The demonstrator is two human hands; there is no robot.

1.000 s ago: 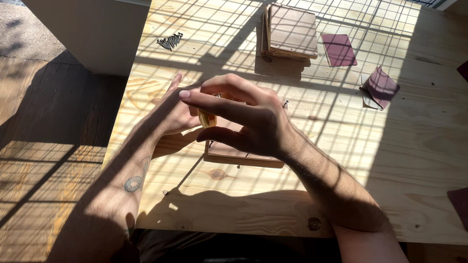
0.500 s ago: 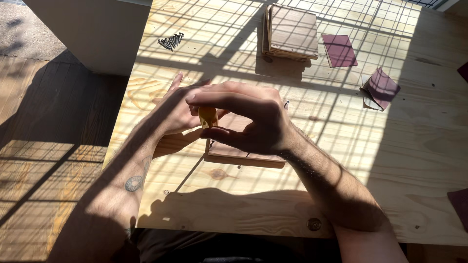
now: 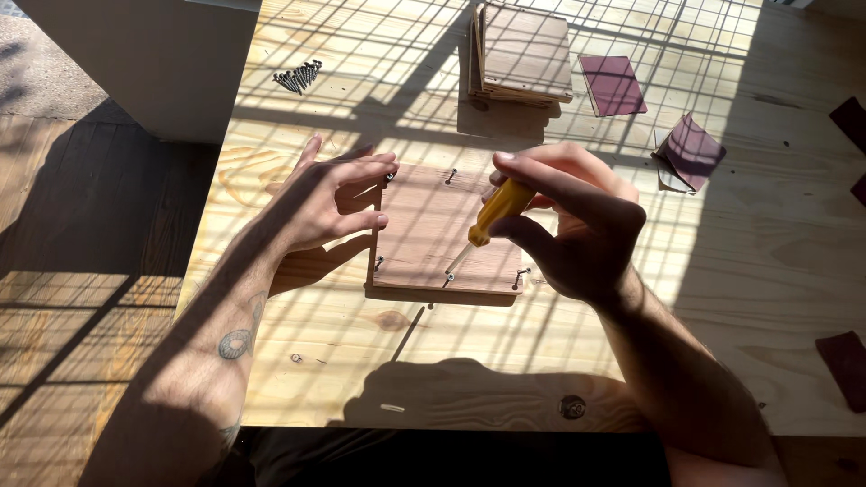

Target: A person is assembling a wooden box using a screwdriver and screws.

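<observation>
Hands [image 3: 577, 225] now apart, screwdriver [image 3: 496, 212] uncovered

You're at a sunlit woodworking bench: bare pine table [image 3: 722, 298], pile of screws [image 3: 299, 77], sandpaper sheets [image 3: 612, 84], stacked boards [image 3: 523, 54].

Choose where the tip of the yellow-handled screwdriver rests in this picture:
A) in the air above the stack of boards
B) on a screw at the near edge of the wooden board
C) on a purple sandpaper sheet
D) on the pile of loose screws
B: the right hand angles the screwdriver down onto a screw at the wooden board's near edge, while the left hand steadies the board.
</observation>
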